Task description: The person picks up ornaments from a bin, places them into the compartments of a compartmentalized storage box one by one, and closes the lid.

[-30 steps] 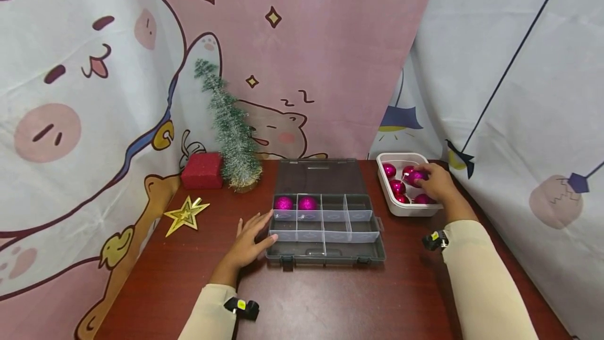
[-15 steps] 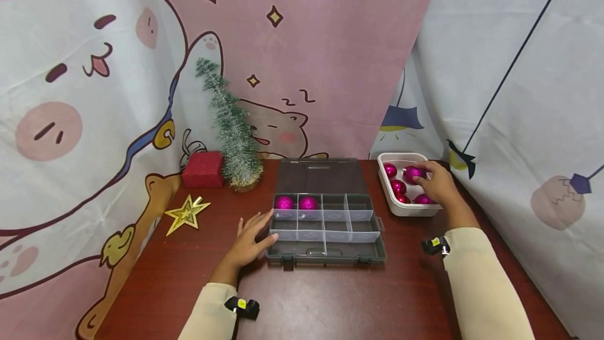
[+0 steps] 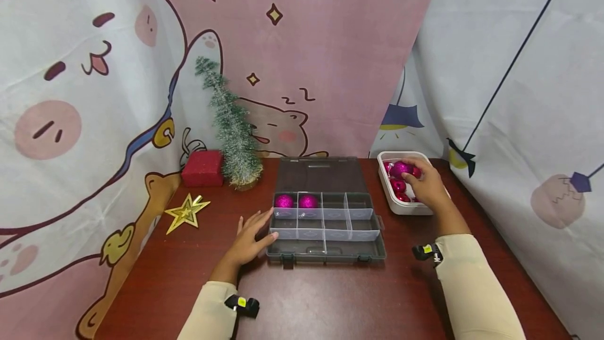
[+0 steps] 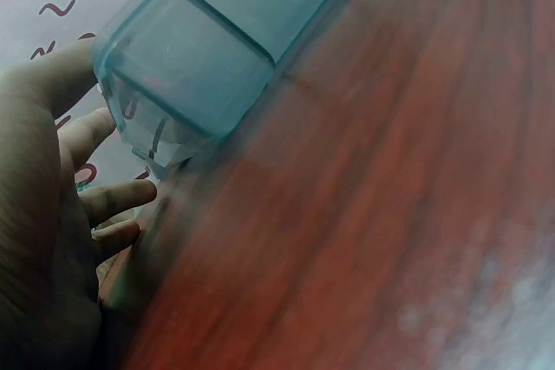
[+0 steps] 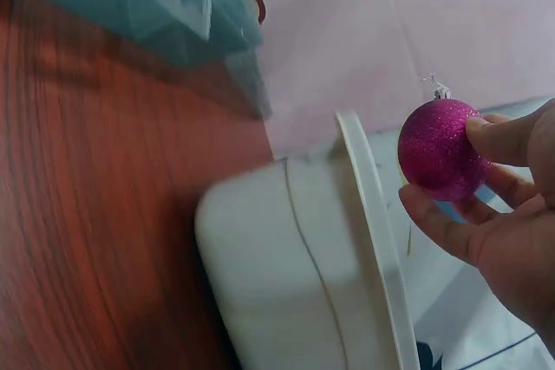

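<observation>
My right hand (image 3: 427, 185) holds a glittery magenta bauble (image 5: 440, 149) between thumb and fingers, above the rim of a white plastic tub (image 3: 388, 193). Its silver cap and hook show in the right wrist view. Several shinier pink baubles (image 3: 398, 186) lie inside the tub. A clear grey compartment box (image 3: 325, 257) stands with its lid laid back at the middle of the table. Two glittery magenta baubles (image 3: 309, 202) sit in its two back-left compartments. My left hand (image 3: 247, 243) rests with extended fingers against the box's left side, thumb at the edge.
Behind the left hand lie a gold star (image 3: 187, 214) and a red box (image 3: 203, 168). A small frosted Christmas tree (image 3: 233, 140) stands beside them at the back. Patterned cloth (image 3: 330, 67) hangs close behind and on both sides of the table.
My right hand has lifted the glittery bauble up from among the others and moved it left, toward the tub's middle. My left hand stays at the box.
</observation>
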The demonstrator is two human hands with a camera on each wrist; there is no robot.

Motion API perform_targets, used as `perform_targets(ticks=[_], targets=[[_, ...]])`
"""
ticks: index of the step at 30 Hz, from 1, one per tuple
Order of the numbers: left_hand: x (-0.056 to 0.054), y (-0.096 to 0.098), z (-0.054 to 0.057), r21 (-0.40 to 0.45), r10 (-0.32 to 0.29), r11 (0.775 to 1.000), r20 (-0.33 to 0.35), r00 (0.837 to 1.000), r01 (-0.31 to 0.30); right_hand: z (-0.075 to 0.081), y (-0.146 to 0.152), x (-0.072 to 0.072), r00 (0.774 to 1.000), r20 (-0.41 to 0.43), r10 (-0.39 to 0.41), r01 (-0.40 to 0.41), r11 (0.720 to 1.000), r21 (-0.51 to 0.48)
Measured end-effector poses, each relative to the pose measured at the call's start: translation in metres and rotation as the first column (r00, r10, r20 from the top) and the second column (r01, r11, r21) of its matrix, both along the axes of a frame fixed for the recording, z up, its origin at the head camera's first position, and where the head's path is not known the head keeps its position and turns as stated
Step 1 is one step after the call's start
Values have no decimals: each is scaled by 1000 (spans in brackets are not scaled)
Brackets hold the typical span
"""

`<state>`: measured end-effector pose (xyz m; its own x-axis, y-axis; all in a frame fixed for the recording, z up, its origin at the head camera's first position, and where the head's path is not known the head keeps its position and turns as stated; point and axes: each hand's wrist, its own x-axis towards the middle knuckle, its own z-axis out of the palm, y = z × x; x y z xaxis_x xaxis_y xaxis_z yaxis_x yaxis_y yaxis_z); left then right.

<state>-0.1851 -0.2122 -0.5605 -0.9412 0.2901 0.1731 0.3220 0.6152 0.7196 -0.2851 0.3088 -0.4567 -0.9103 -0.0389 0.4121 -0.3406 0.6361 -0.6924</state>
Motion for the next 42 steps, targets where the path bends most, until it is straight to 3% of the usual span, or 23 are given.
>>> perform_targets(ticks=[9, 17, 21, 24, 31, 36, 42], targets=[[-1, -1, -1, 5, -13, 1000, -2, 1000, 13, -2, -25, 5, 999, 8, 42, -42, 998, -36], [-7, -2, -4, 14, -5, 1000, -20, 1000, 5, 2, -54, 10, 995, -37, 95, -100, 980, -171], [-7, -2, -5, 26, -7, 1000, -32, 999, 8, -9, -65, 10, 994, -53, 93, -101, 981, -167], [-4, -1, 0, 6, -11, 1000, -25, 1000, 11, -14, -76, 14, 991, -55, 126, -135, 971, -200], [-3, 2, -5, 18, -1, 1000, -63, 998, 2, -22, -103, 21, 975, -89, 203, -220, 938, -267], [-3, 3, -6, 15, -6, 1000, -68, 998, 7, -31, -118, 22, 978, -91, 188, -203, 958, -204], [-3, 1, -2, 7, -5, 1000, -30, 1000, 5, -37, -137, 24, 981, -21, 193, -194, 974, -114]])
